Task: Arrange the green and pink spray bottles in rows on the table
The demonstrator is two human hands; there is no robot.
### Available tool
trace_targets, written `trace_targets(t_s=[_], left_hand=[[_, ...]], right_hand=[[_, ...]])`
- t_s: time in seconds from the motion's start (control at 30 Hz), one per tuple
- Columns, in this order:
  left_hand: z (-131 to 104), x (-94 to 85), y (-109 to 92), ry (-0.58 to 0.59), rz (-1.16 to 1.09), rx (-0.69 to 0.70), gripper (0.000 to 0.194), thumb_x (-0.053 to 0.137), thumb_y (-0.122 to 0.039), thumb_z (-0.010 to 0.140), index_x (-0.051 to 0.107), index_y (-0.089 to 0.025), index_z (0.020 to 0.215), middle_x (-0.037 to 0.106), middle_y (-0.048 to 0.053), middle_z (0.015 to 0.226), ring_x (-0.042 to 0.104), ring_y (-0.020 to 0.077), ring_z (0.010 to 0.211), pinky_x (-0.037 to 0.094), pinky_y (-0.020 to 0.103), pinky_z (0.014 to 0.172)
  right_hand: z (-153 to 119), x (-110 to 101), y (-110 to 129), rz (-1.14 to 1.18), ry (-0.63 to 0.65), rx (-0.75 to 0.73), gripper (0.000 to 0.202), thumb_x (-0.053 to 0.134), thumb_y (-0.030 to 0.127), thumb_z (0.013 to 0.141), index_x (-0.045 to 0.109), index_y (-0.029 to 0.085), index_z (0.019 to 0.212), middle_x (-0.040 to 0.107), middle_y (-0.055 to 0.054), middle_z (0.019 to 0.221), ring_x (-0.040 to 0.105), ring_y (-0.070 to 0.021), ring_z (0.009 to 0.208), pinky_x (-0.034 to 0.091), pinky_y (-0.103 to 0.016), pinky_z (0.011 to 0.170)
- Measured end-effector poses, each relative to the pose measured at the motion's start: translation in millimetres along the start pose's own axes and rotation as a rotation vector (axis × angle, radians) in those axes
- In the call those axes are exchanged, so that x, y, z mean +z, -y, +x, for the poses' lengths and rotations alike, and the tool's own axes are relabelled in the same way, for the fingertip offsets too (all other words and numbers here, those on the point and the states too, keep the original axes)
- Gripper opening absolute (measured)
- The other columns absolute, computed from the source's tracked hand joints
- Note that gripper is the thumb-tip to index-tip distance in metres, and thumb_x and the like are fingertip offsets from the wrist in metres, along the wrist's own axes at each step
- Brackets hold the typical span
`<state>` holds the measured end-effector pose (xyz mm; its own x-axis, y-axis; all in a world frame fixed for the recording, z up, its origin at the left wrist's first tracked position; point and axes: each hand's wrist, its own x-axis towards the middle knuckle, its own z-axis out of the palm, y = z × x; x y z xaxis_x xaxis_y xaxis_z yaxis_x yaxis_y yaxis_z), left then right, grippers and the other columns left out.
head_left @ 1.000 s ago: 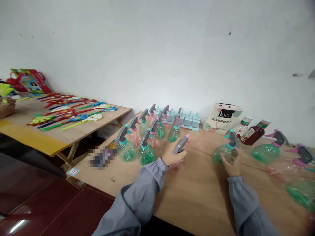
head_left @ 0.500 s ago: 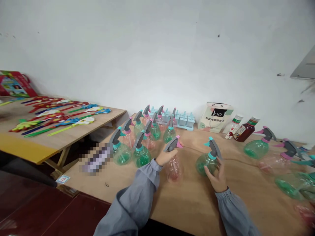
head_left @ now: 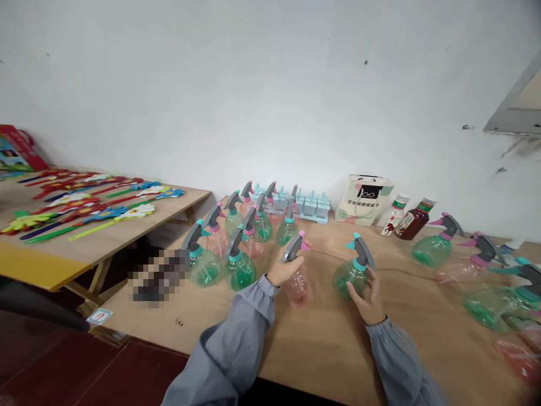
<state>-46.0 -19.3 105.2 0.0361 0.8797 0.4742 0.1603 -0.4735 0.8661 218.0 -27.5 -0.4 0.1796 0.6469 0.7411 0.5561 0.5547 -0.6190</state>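
My left hand [head_left: 287,268] is closed around the neck of a pink spray bottle [head_left: 298,290], its grey head with pink nozzle showing above my fingers. To the right, my right hand [head_left: 368,298] grips a green spray bottle [head_left: 346,279] by its side; that bottle has a grey head and turquoise nozzle. Both bottles look upright at the table. Left of my left hand stands a group of several pink and green spray bottles, with a green bottle [head_left: 240,273] the nearest. More spray bottles, among them a green one [head_left: 431,250], lie tilted at the far right.
Behind the group is a light-blue ice-pop mould [head_left: 316,210]. A paper bag [head_left: 364,200], a white bottle [head_left: 395,216] and a dark red bottle [head_left: 416,220] stand near the wall. Colourful hand-shaped clappers [head_left: 91,206] cover the left table. A blurred patch lies at the table's left.
The view has shifted slightly, so the scene sits a little further left. Both hands keep hold of the same spray bottles, with little visible movement.
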Motion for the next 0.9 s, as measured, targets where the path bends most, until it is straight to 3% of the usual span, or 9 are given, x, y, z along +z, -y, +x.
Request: trace_targets(t_s=[0.13,0.2,0.3,0.43,0.5,0.63,0.7,0.9], left_hand=[[-1,-2.4,-6,-0.039,-0.036,-0.06,0.013,0.053,-0.02,0.072,0.066,-0.018,0.076,0.069,0.001,0.077,0.064,0.0134,0.076,0.052,0.028,0.078],[-2,-3.7,-9,-0.048,-0.036,-0.081,0.01,0.054,-0.021,0.073,0.063,-0.018,0.069,0.068,0.001,0.073,0.063,0.013,0.072,0.052,0.027,0.076],[-2,-4.1,-13,0.01,-0.081,-0.099,0.014,0.057,-0.021,0.073,0.068,-0.017,0.082,0.068,0.0,0.077,0.056,0.0093,0.065,0.05,0.024,0.07],[-1,-2.3,-15,0.06,-0.158,-0.115,0.039,0.066,-0.025,0.072,0.067,-0.016,0.11,0.066,-0.003,0.076,0.044,0.0049,0.054,0.046,0.02,0.061],[-1,-1.0,-15,0.047,-0.191,-0.116,0.04,0.072,-0.031,0.071,0.068,-0.016,0.109,0.065,-0.002,0.076,0.044,0.0049,0.055,0.045,0.02,0.06],[-2,0.7,-14,-0.053,-0.129,-0.181,0.029,0.076,-0.042,0.069,0.069,-0.016,0.081,0.055,-0.004,0.062,0.044,0.0062,0.052,0.043,0.022,0.056],[-3,0.5,-13,-0.055,-0.098,-0.2,0.03,0.076,-0.045,0.069,0.069,-0.016,0.076,0.051,-0.006,0.058,0.043,0.0064,0.051,0.042,0.022,0.056],[-1,-2.1,-12,0.066,-0.184,-0.099,0.052,0.077,-0.045,0.07,0.067,-0.018,0.113,0.068,0.0,0.082,0.049,0.0073,0.06,0.048,0.024,0.065]], right_hand=[[-1,0,-1,-0.004,0.02,0.028,0.067,0.071,0.047,0.079,0.045,0.017,0.132,0.058,-0.015,0.12,0.063,-0.028,0.105,0.054,-0.05,0.091],[-1,0,-1,-0.002,0.025,0.041,0.068,0.071,0.047,0.079,0.045,0.017,0.133,0.057,-0.016,0.122,0.062,-0.0286,0.108,0.053,-0.051,0.093],[0,0,1,0.009,0.018,0.032,0.067,0.071,0.047,0.079,0.045,0.017,0.133,0.058,-0.015,0.121,0.062,-0.0276,0.106,0.054,-0.049,0.091],[1,0,3,0.024,0.013,0.001,0.063,0.07,0.045,0.081,0.046,0.018,0.132,0.059,-0.014,0.119,0.063,-0.0259,0.104,0.056,-0.046,0.089],[1,0,3,0.027,0.015,-0.01,0.063,0.07,0.044,0.081,0.046,0.017,0.133,0.059,-0.014,0.119,0.064,-0.0258,0.103,0.056,-0.045,0.088],[0,0,1,0.012,0.016,-0.012,0.063,0.07,0.045,0.081,0.046,0.017,0.132,0.059,-0.015,0.118,0.065,-0.027,0.101,0.056,-0.046,0.087],[0,0,1,0.016,0.016,-0.009,0.064,0.07,0.045,0.081,0.046,0.017,0.133,0.059,-0.016,0.119,0.065,-0.0273,0.102,0.056,-0.046,0.087],[1,0,1,0.017,0.024,-0.009,0.063,0.069,0.046,0.082,0.046,0.017,0.133,0.06,-0.015,0.118,0.064,-0.0272,0.103,0.056,-0.047,0.089]])
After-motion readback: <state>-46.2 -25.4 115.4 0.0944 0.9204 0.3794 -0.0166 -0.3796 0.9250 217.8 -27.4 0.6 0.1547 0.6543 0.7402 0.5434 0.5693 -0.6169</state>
